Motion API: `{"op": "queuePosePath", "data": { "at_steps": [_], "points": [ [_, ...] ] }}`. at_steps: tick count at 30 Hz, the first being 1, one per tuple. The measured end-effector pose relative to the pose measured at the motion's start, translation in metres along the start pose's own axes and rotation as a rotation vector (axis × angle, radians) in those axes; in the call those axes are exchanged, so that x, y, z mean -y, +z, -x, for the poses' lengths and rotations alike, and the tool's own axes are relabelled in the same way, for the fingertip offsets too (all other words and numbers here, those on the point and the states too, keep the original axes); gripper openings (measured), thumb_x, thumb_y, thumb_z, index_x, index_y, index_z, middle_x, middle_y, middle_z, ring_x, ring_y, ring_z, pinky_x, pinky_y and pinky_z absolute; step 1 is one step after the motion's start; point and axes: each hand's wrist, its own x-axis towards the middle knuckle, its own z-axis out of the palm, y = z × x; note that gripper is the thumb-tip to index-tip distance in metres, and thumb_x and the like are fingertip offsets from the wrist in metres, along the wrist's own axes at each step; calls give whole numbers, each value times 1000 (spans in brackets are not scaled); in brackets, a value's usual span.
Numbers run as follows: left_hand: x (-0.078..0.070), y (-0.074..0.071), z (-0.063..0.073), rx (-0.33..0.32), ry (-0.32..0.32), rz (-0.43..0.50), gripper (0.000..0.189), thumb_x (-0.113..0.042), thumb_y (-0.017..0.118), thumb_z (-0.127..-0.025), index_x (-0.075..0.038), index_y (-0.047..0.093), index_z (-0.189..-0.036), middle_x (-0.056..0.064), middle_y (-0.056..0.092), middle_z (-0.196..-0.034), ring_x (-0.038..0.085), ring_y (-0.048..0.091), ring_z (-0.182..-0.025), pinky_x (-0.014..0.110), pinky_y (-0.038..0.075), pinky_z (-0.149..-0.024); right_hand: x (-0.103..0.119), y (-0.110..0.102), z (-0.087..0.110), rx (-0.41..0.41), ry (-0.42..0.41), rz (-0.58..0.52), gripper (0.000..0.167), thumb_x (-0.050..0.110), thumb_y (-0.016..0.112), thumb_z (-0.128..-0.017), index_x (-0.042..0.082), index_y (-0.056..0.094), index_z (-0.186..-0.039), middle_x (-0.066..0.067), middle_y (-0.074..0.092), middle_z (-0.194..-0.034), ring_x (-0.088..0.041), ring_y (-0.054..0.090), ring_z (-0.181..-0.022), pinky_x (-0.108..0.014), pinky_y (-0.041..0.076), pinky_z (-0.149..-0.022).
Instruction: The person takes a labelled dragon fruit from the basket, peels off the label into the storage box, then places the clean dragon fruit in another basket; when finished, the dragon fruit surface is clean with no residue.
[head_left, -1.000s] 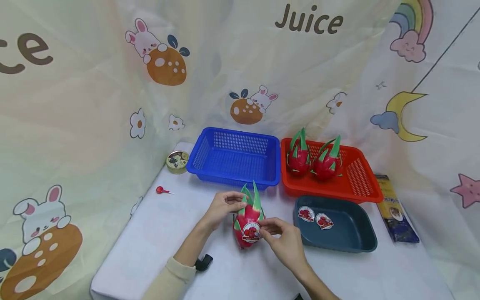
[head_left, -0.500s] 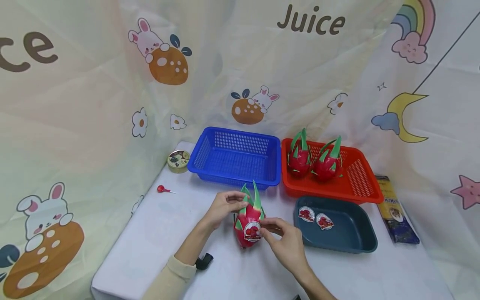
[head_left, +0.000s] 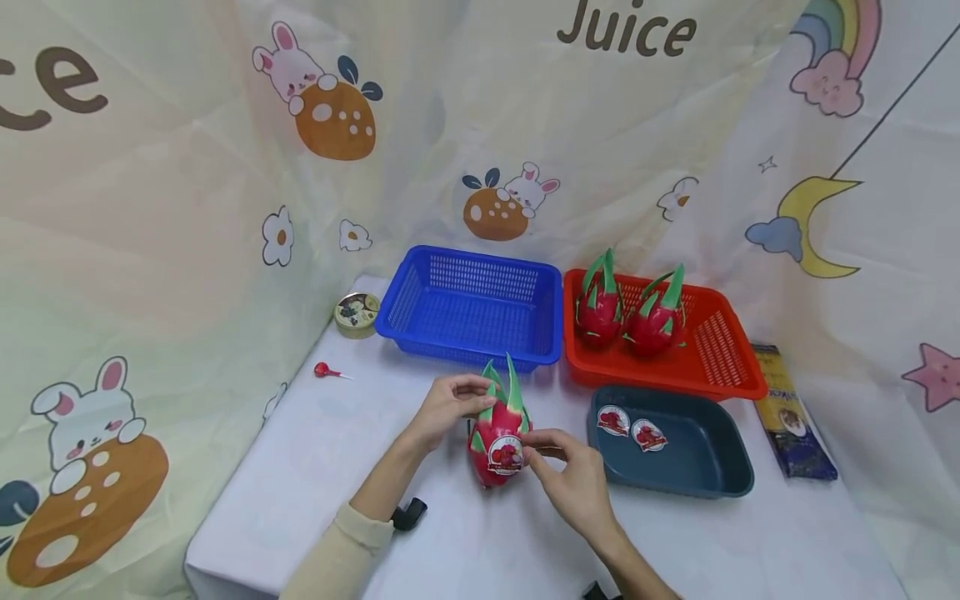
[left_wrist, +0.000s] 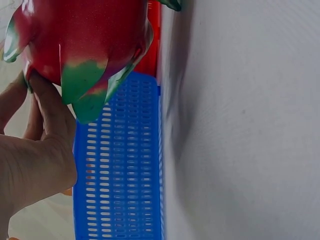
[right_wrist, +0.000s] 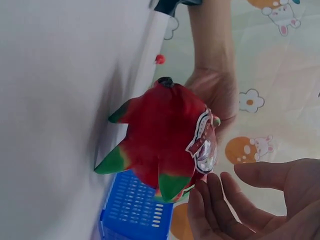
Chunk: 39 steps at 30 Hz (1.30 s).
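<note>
A red dragon fruit (head_left: 486,433) with green leaf tips is held over the white table, its leaves pointing away from the person. My left hand (head_left: 447,408) pinches it by the green leaves near the top; in the left wrist view the fingers (left_wrist: 47,97) are at the leaf base. A round sticker (head_left: 506,455) with a fruit picture lies on the upper side of the fruit. My right hand (head_left: 573,479) is beside the sticker's right edge. The right wrist view shows its fingers (right_wrist: 212,200) extended against the fruit's side, the thumb apart from the sticker.
Behind the fruit stands a blue basket (head_left: 480,354). A red basket (head_left: 660,383) beside it holds two dragon fruits (head_left: 655,325). The dark tray (head_left: 697,479) at right contains two stickers (head_left: 648,435). A tin (head_left: 356,315), a small red-handled tool (head_left: 324,370) and a packet (head_left: 795,417) lie around.
The head view has shifted slightly, so the scene sits a little higher. The hands stay on the fruit, with the right fingertips still at the sticker's edge.
</note>
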Motion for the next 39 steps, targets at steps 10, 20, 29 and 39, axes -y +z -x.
{"op": "queuePosePath", "data": {
  "at_steps": [10,20,29,39],
  "points": [
    [3,-1,-3,-9,7,19,38,-12,81,-92,7,70,-123,8,76,-103,15,73,-89,30,62,-77,4,4,0,-14,-58,-55,22,4,83,-88,17,79,-105,9,75,-104,-9,73,-96,-31,61,-88],
    [-1,-1,-3,-11,4,7,39,-14,82,-92,7,70,-122,8,76,-102,19,74,-90,31,62,-77,5,-1,-1,10,-12,-95,26,3,82,-90,15,78,-112,4,78,-107,-13,76,-95,-36,62,-88],
    [1,0,-2,-20,7,13,39,-14,82,-91,7,71,-121,7,76,-101,20,74,-93,30,62,-76,0,-3,-8,42,3,-137,22,4,81,-91,13,78,-110,3,78,-103,-12,75,-91,-24,61,-83],
    [1,1,-2,-22,12,3,37,-14,82,-91,5,72,-121,8,76,-102,27,74,-96,39,63,-81,-2,-4,-12,88,57,-103,13,11,81,-92,17,80,-104,4,78,-96,-15,74,-87,-23,60,-81]
  ]
}}
